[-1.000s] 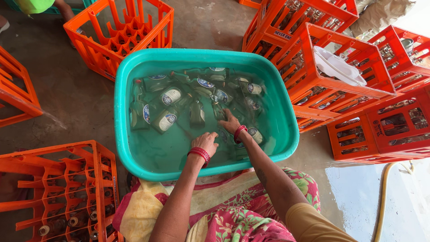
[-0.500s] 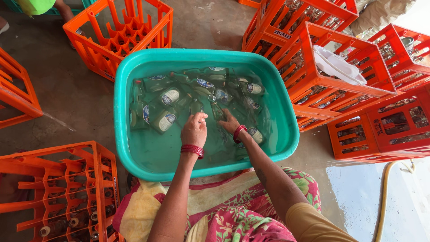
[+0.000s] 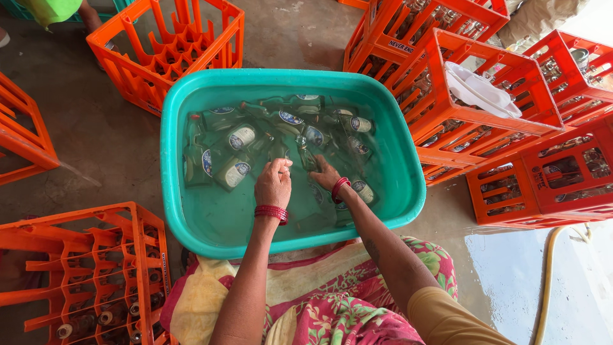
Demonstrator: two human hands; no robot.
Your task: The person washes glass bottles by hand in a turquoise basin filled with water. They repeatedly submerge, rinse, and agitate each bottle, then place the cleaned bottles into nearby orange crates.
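While both hands dip into the teal tub (image 3: 191, 211), the left hand (image 3: 273, 184) pinches a bottle neck (image 3: 281, 153); the right hand (image 3: 324, 175), fingers spread, presses another submerged green bottle (image 3: 305, 155) near centre.

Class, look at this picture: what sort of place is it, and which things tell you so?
Probably a bottle-washing yard. A teal tub of water holds many glass bottles, both hands reach into it, and orange crates with more bottles stand around on a bare concrete floor.
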